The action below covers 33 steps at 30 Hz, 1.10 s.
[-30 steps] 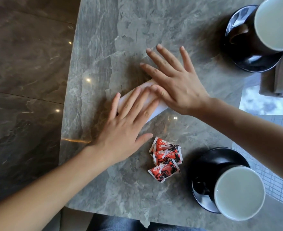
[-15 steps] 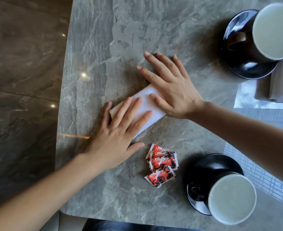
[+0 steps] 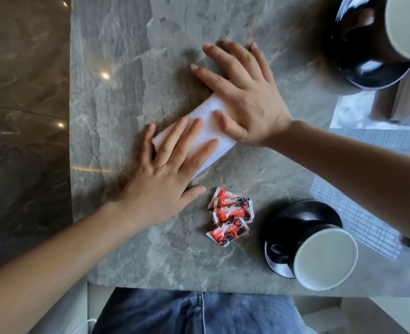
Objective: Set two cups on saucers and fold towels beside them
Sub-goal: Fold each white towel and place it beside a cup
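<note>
- Both hands lie flat, fingers spread, gripping nothing: the left hand (image 3: 165, 169) presses the near end of the folded white towel (image 3: 208, 131) and the right hand (image 3: 245, 100) its far end.
- The towel sits slantwise on the grey stone table (image 3: 126, 56).
- Just beside the left thumb lie red sachets (image 3: 230, 216).
- Beyond them, near the right forearm, a black cup (image 3: 319, 251) stands on its saucer (image 3: 275, 259).
- Past the right hand, a second cup (image 3: 377, 34) sits on its saucer (image 3: 377, 78).
</note>
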Tool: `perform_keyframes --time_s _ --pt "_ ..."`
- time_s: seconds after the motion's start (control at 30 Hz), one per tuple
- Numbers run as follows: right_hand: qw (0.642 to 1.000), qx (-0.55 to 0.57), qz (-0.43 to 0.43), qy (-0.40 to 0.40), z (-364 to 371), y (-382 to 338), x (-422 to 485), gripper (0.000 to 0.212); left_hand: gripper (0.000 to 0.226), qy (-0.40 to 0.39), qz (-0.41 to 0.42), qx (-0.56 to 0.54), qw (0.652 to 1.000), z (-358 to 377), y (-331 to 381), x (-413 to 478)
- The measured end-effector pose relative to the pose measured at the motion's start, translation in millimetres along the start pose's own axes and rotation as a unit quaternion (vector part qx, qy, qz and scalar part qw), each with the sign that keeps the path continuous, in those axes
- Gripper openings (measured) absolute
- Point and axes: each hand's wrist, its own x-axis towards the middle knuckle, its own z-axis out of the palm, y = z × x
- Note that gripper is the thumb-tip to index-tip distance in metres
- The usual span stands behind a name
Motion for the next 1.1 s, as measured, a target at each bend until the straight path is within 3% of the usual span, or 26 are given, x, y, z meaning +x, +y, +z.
perform_keyframes --time_s 0.33,0.53,0.63,0.73,0.8,0.87,0.93,1.0,1.03,1.1 --pt "1.000 -0.009 -0.004 0.020 -1 2 1 0.066 0.086 0.001 -0.008 -0.006 1.000 -3 1 1" --pt "1.000 0.003 0.003 0.007 -4 -4 1 0.064 0.084 -0.059 -0.026 -0.019 0.998 -24 4 4" --pt "1.000 0.020 0.012 -0.003 -9 -5 0 0.065 0.070 -0.089 -0.066 -0.118 0.987 -41 3 16" --pt "0.981 0.156 0.098 0.057 -20 -9 1 0.064 0.053 -0.030 -0.150 -0.278 0.948 -54 -4 33" --pt "0.930 0.263 0.204 0.156 -30 -10 0 0.052 0.049 0.001 -0.230 -0.357 0.905 -57 -6 42" --pt "0.859 0.337 0.323 0.210 -42 -9 -8 0.045 0.049 0.011 -0.276 -0.380 0.883 -55 -5 47" --pt "0.772 0.432 0.431 0.179 -51 -7 -23 0.045 0.045 0.004 -0.300 -0.387 0.872 -51 -3 50" --pt "0.649 0.556 0.506 0.114 -55 -8 -41 0.037 0.041 -0.019 -0.314 -0.382 0.869 -47 -3 51" --pt "0.595 0.604 0.522 0.089 -57 -13 -50 0.034 0.041 -0.026 -0.319 -0.384 0.866 -45 -1 52" --pt "0.526 0.669 0.521 0.066 -56 -26 -60 0.040 0.039 -0.023 -0.334 -0.385 0.860 -42 4 53"
